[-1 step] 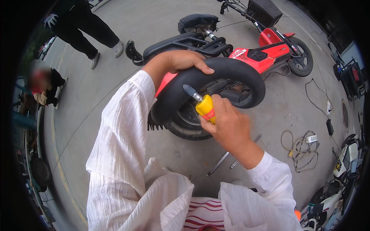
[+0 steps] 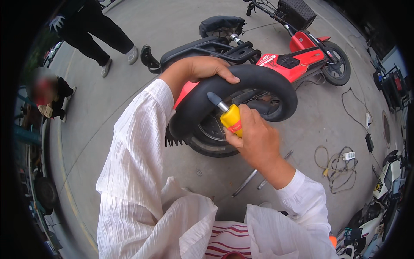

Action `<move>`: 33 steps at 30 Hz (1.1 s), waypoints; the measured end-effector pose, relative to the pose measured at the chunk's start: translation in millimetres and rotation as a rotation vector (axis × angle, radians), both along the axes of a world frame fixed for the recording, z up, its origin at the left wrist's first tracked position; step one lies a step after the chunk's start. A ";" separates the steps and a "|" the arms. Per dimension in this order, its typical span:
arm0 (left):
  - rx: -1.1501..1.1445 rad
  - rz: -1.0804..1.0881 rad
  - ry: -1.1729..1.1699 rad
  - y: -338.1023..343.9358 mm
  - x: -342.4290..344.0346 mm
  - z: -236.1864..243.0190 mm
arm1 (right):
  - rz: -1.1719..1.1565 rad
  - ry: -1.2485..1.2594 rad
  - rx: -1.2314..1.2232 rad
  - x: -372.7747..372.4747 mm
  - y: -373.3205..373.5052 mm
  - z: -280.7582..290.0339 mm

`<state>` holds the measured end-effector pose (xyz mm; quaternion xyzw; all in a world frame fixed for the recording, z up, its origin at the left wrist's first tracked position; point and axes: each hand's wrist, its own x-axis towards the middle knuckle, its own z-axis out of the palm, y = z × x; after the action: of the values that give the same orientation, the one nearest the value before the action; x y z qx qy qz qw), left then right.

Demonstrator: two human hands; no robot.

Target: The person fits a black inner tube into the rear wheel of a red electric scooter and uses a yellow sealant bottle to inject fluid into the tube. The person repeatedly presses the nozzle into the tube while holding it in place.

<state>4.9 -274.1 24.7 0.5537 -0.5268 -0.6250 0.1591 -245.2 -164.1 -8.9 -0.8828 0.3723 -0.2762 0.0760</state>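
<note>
My left hand (image 2: 211, 69) grips the upper side of a smooth black inner tube (image 2: 263, 77), puffed up into a ring, with the thumb over its near face. In my right hand (image 2: 261, 140) is a small yellow rotary grinder (image 2: 232, 118) with a metal collar and a blue-grey conical stone tip. That tip lies against, or just over, the tube's left side; exact contact cannot be made out. Behind the tube a red electric scooter (image 2: 289, 62) lies on its side, its rear wheel (image 2: 213, 149) showing below the tube.
Two metal bars (image 2: 246, 181) lie on the concrete in front. A coiled cable (image 2: 340, 172) is to the right. One person (image 2: 95, 32) stands at far left, another (image 2: 54, 95) is lower beside them. Parked scooters (image 2: 366, 220) line the right edge.
The grinder in my right hand has shifted slightly up and to the right along the tube. My left hand and the tube stay practically in place.
</note>
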 end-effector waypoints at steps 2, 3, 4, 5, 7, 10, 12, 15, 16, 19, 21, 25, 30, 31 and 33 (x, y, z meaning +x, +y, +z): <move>-0.003 0.002 0.009 1.5 -2.5 3.7 | -0.077 -0.039 -0.015 -1.7 -12.5 -4.0; 0.000 0.005 0.020 3.4 -2.5 7.1 | -0.082 -0.044 -0.020 -4.2 -15.9 -5.7; 0.003 0.008 0.032 4.1 -2.2 8.7 | -0.055 -0.028 -0.013 -4.7 -13.4 -6.2; -0.002 0.014 0.029 2.4 -1.0 6.3 | -0.029 -0.011 -0.007 -5.1 -7.6 -6.3; -0.010 0.035 0.022 2.3 1.8 3.0 | 0.028 0.017 0.035 -3.4 1.7 -5.9; -0.008 0.027 0.011 1.3 -1.1 5.6 | -0.029 -0.076 -0.007 -2.4 -12.2 -11.9; 0.006 0.033 0.036 -2.9 3.6 -1.9 | -0.017 -0.038 -0.005 -3.3 -10.7 -8.3; 0.001 0.033 0.031 -4.3 6.3 -6.3 | 0.054 -0.005 0.061 0.9 3.8 -7.7; -0.006 0.026 0.025 -5.1 3.4 -5.1 | 0.015 -0.023 0.040 0.4 -0.7 -8.4; 0.016 0.035 0.049 -4.4 5.5 -4.1 | -0.048 -0.067 -0.021 0.1 -15.5 -8.1; 0.008 0.037 0.047 -4.1 8.4 -6.1 | 0.001 -0.025 0.025 1.8 -5.4 -6.6; 0.007 0.031 0.032 -6.0 4.3 -6.6 | -0.042 -0.034 0.048 -0.3 -12.7 -11.0; 0.033 0.081 0.100 -4.3 13.1 -12.0 | 0.028 -0.047 0.040 1.1 -2.5 -12.8; 0.031 0.077 0.106 -4.2 12.4 -11.8 | 0.008 -0.047 0.036 1.8 -2.7 -13.8; 0.031 0.057 0.098 -6.1 12.1 -11.2 | -0.046 -0.042 0.040 -1.9 -13.7 -12.3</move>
<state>17.0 -280.2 13.5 0.5397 -0.4926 -0.6546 0.1937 -247.1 -177.8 -21.2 -0.8665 0.3961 -0.2887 0.0949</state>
